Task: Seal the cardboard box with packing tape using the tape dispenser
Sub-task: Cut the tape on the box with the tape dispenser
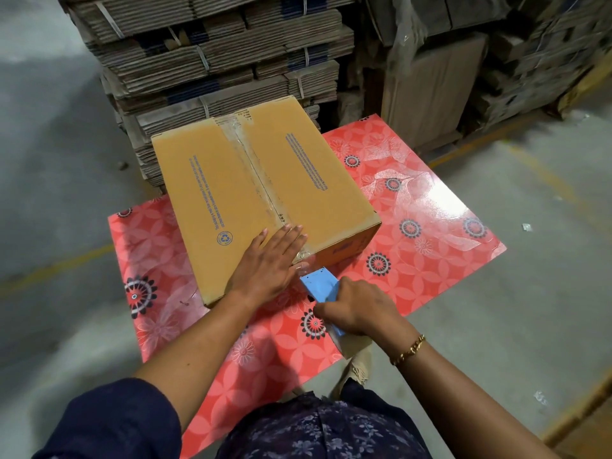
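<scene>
Box (265, 190) sits on table (430, 233), closed, flaps meeting along a centre seam. It covers the table's far-left part and overhangs the far edge slightly; its near corner reaches toward the table's middle. Clear tape (251, 167) runs the length of the seam, from the far top edge to the near top edge, and folds over the near edge onto the side face. Blue print and a recycling mark on the top flaps.

Left hand (268, 263): open, flat, palm down, fingers together and extended. It presses on the box top at the near edge, fingertips at the seam where the tape turns over the edge. It grips nothing.

Right hand (357, 309): closed in a fist around the blue dispenser (319, 284), just off the box's near side, above the table's near part. Dispenser nose points at the box side, close to the taped edge; cannot tell whether it touches the cardboard. A short run of tape appears to bridge nose and box, partly hidden by the left fingertips. Tape roll mostly hidden under the hand. Gold bracelet (409, 351) on right wrist.

Table top red, floral pattern, glossy. Strapped stacks (212, 58) of flattened cardboard stand behind the table's far edge. Grey floor (59, 167) around.
</scene>
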Tool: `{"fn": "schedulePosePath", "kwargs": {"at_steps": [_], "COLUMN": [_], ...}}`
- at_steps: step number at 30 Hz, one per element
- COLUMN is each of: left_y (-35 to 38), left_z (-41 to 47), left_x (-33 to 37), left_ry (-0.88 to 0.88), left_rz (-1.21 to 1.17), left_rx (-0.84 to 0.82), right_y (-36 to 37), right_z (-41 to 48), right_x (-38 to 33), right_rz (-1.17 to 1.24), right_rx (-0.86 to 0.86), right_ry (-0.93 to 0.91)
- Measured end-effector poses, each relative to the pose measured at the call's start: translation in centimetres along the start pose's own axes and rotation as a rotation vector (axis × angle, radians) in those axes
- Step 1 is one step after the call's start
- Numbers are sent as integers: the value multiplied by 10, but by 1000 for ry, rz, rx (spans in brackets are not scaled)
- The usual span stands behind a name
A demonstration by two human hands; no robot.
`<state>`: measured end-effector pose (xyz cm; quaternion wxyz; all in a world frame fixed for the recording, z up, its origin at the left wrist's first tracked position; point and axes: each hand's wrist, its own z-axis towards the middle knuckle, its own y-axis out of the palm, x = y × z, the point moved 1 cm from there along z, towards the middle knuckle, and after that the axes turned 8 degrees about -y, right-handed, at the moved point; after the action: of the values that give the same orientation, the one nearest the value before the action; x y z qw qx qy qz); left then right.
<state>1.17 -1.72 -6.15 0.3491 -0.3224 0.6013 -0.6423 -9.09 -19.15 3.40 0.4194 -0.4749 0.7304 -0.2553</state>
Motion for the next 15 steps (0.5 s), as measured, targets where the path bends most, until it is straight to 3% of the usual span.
{"fn": "schedulePosePath", "kwargs": {"at_steps": [9,11,13,15], "left_y": [-9,-10,-9,-6], "left_z": [1,1,2,1], "left_x": [3,3,2,2], "left_ry": [4,2,3,8], "left_rz": [10,17,7,18], "left_rx": [-6,-11,-17,-5], "right_y": [-52,-46,-26,-5], "right_z": [38,46,40,26], "right_x": [-27,-25,-11,9], "right_rz": [-80,-116,-294,-514], "right_rx": [-225,-345,-484,-456], "right_ry": [0,-3,14,-61]}}
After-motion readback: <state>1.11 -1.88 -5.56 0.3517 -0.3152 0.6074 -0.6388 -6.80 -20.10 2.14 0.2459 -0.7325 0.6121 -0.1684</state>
